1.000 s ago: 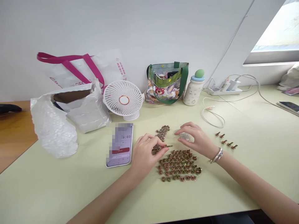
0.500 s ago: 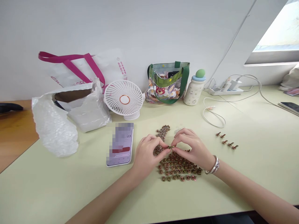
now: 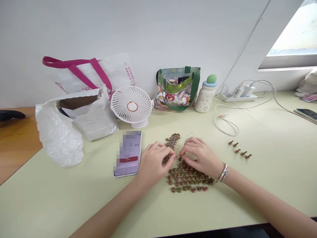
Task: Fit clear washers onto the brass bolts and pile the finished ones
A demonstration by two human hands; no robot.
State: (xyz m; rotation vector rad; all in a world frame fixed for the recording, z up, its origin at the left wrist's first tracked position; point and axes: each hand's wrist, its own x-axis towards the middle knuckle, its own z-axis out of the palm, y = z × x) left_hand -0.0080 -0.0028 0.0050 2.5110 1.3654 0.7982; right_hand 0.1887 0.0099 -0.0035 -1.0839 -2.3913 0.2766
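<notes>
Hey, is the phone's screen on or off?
On. The phone lies face up, its lit screen showing digits ending in 03 above a red bar; the rest is pixelated.

Bright, soft daylight from the blown-out window (image 3: 292,29) at upper right; only faint shadows beneath the left hand (image 3: 156,163) and right hand (image 3: 201,158); slight wide-angle bending toward the edges; mosaic blur over the phone screen (image 3: 127,148).

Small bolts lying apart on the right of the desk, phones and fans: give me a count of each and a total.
Loose small bolts: 5
Phones, the phone by the hands and the phone at the right edge: 2
Desk fan: 1
Total: 8
</notes>
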